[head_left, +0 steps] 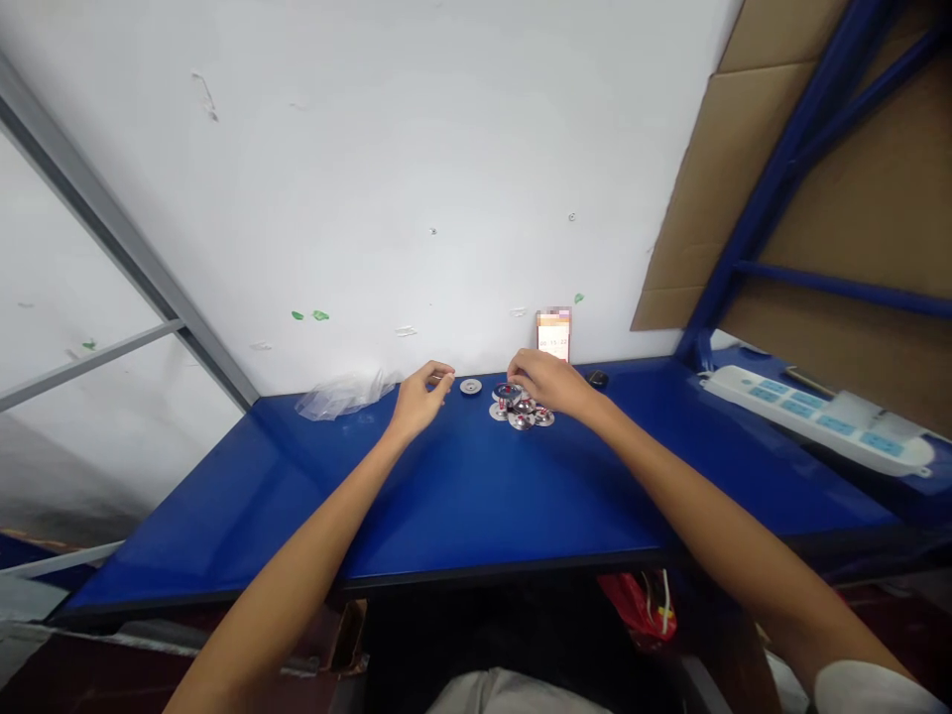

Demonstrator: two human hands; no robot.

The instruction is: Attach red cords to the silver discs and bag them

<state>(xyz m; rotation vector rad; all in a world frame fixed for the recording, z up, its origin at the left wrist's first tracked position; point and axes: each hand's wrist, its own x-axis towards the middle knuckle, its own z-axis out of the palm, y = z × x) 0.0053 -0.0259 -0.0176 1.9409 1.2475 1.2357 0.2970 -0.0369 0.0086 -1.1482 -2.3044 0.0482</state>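
Observation:
My left hand [422, 399] is held just above the blue table, left of a lone round metal disc [470, 387] with a raised centre. Its thumb and forefinger are pinched together, and whatever may be between them is too small to make out. My right hand [546, 380] bends down over a heap of shiny metal discs [523, 420] with domed middles and some red on them. Its fingertips close on the edge of an upper disc [507, 394], which sits raised above the others. Part of the heap is hidden behind that hand.
A crumpled clear plastic bag [343, 395] lies at the back left of the blue table [476, 506]. A phone [554, 334] showing a timer leans on the wall behind my right hand. Right of it is a small black object [597, 379]. A white power strip [818, 416] lies far right.

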